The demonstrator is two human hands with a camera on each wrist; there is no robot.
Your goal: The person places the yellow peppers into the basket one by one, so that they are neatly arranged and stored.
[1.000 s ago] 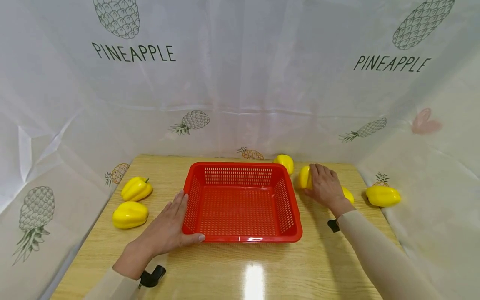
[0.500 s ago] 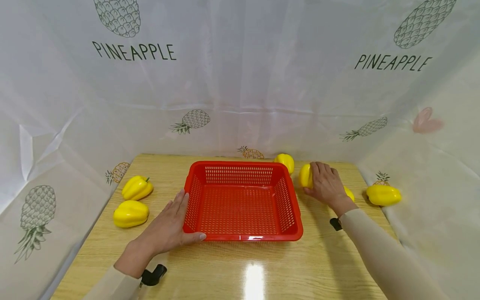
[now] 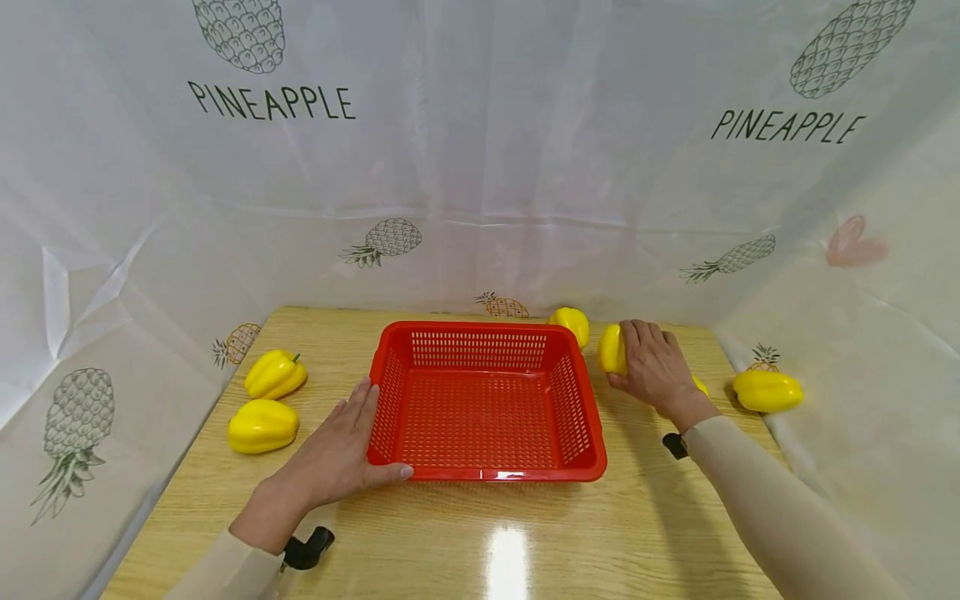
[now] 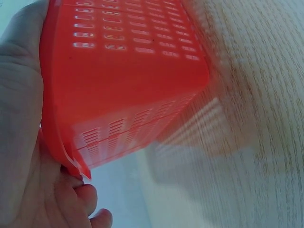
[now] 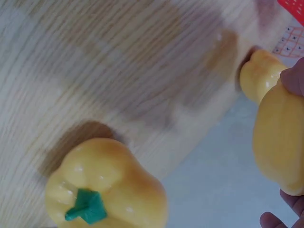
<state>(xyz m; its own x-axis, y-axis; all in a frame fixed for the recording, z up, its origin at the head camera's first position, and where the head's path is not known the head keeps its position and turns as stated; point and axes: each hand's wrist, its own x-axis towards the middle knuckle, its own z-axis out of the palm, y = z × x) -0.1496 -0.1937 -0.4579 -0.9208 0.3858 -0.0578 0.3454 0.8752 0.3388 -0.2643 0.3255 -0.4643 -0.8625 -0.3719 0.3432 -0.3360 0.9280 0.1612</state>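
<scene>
A red perforated plastic basket [image 3: 480, 475] stands mid-table, with nothing in it. My left hand [image 3: 330, 454] rests on its near left corner, fingers fairly straight along the left rim and thumb on the front rim. Right of the basket, my right hand [image 3: 656, 367] grips a yellow bell pepper [image 3: 612, 350] between thumb and fingers. In the right wrist view this held pepper [image 5: 280, 137] appears raised off the tabletop. Another yellow pepper [image 3: 700, 385] is mostly hidden behind the right wrist; the right wrist view shows a pepper with a green stem [image 5: 109, 185].
Two yellow peppers, one farther [image 3: 274, 375] and one nearer [image 3: 262, 427], lie left of the basket. One pepper [image 3: 570, 325] sits behind its far right corner, another [image 3: 767, 391] at the table's right edge. A pineapple-print curtain [image 3: 525, 167] encloses the wooden table [image 3: 420, 542].
My right hand has risen slightly with the pepper in its grip, and its wrist covers more of the pepper behind it. The left hand and basket have stayed in place.
</scene>
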